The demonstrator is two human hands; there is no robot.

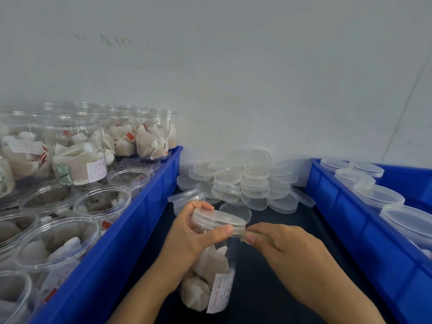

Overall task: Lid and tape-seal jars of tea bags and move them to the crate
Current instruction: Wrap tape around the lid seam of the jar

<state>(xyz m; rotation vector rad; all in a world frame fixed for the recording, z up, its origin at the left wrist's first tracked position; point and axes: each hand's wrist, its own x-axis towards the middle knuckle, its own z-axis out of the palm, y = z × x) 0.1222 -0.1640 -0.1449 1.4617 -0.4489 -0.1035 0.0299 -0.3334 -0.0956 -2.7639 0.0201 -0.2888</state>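
Observation:
A clear jar of tea bags (211, 277) with a white label stands tilted over the dark table between two blue crates. A translucent lid (218, 218) sits on its mouth. My left hand (191, 237) grips the jar's neck just under the lid, thumb across the front. My right hand (280, 244) pinches a strip of clear tape (240, 235) at the lid's right edge. The left blue crate (131, 230) holds several open jars of tea bags (77, 157). The right blue crate (364, 228) holds several lidded jars (378, 195).
A heap of loose translucent lids (245, 183) lies on the dark table (280, 288) against the white wall, just behind the held jar. The crates' walls close in on both sides.

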